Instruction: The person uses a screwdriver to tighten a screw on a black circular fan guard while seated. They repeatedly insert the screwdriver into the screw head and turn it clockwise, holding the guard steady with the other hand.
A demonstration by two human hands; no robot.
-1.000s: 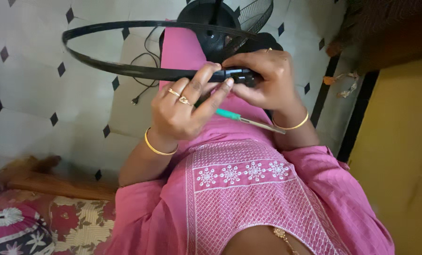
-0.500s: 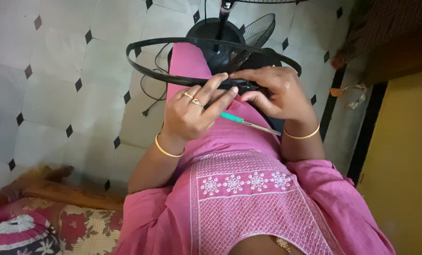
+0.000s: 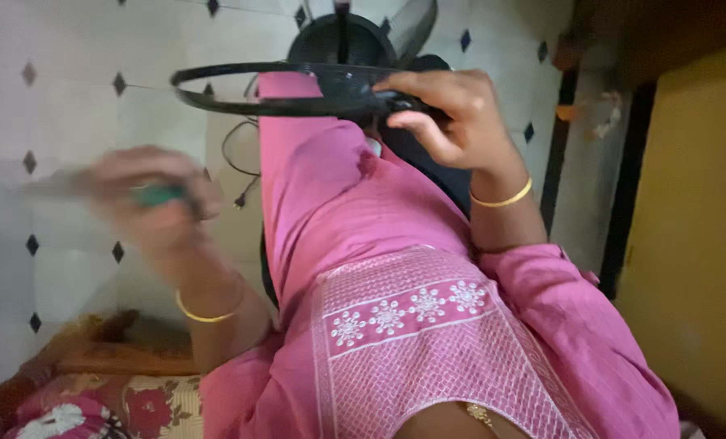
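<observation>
Right hand (image 3: 452, 114) reaches forward over the pink-clad lap (image 3: 363, 219), wrist bent, fingers curled and pinching the near right edge of the black fan ring (image 3: 273, 104). The ring lies almost level, its long axis running left to right, above the knee; its right end is hidden under those fingers. Behind it stands the dark fan motor housing (image 3: 339, 41), cut off at the top edge. Left hand (image 3: 156, 199) is out to the left over the tiled floor (image 3: 70, 106), badly blurred, fist closed round a green-handled screwdriver (image 3: 158, 195); the shaft seems to point left, but the tip cannot be made out.
</observation>
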